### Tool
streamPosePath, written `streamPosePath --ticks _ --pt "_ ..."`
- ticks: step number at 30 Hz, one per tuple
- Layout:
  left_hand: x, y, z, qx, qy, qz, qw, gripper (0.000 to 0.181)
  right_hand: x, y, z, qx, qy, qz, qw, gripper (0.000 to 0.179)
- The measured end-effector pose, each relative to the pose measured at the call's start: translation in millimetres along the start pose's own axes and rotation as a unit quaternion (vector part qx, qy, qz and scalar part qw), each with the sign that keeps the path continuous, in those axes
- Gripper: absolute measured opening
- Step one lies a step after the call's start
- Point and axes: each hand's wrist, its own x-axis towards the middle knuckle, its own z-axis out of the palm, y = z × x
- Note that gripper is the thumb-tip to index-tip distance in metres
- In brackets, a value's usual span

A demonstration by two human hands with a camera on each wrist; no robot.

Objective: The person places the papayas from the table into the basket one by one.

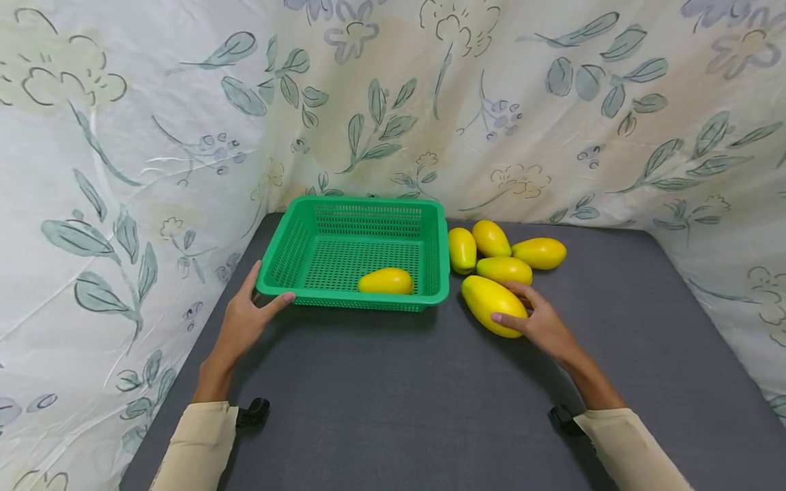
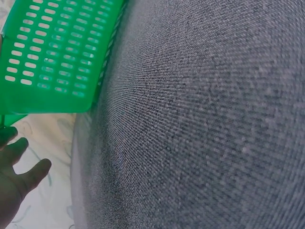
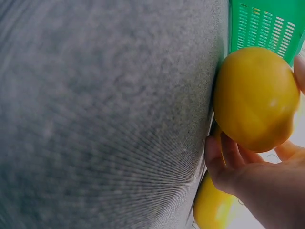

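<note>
A green plastic basket (image 1: pixel 353 301) with perforated walls stands at the back left of the grey table. One yellow mango (image 1: pixel 385 281) lies inside it, near the front wall. My left hand (image 1: pixel 245 320) is at the basket's front left corner, thumb on the front rim and straight fingers along the left side; the left wrist view shows its fingers (image 2: pixel 35 174) spread. To the right of the basket, my right hand (image 1: pixel 543 327) grips a larger yellow mango (image 1: pixel 488 303), with the thumb on its near side and fingers on the far side.
Several more yellow mangoes (image 1: pixel 503 271) are grouped right of the basket, beyond the gripped one. Another mango (image 3: pixel 212 202) shows below my right hand in the right wrist view. A floral cloth (image 1: pixel 393 123) hangs behind the table (image 1: pixel 381 395) and along its sides.
</note>
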Motion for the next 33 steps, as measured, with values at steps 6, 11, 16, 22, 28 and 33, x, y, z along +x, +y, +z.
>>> streamPosePath --ticks 6,11,16,22,28,33 --pt "-0.7 0.8 -0.1 -0.003 -0.001 0.001 1.0 0.105 1.5 1.0 1.3 0.004 -0.006 -0.002 1.0 0.082" --pt "-0.7 0.8 0.9 -0.009 -0.002 0.0 1.0 0.104 0.4 0.4 1.5 0.003 -0.005 0.001 1.0 0.082" --pt "-1.5 1.7 0.7 -0.012 -0.004 -0.001 0.9999 0.105 -1.2 -0.6 1.6 0.002 -0.004 0.003 1.0 0.081" --pt "-2.5 0.7 -0.3 -0.01 -0.003 -0.002 0.9999 0.104 -0.9 -0.5 2.0 -0.002 -0.003 0.005 1.0 0.082" --pt "-2.7 1.2 -0.4 -0.003 -0.002 -0.002 1.0 0.103 -1.6 -2.7 -0.5 0.012 0.0 0.01 0.9999 0.082" --pt "-2.3 1.8 0.1 -0.004 -0.001 0.0 1.0 0.103 -1.3 -6.2 -3.7 0.025 0.0 0.011 0.9996 0.082"
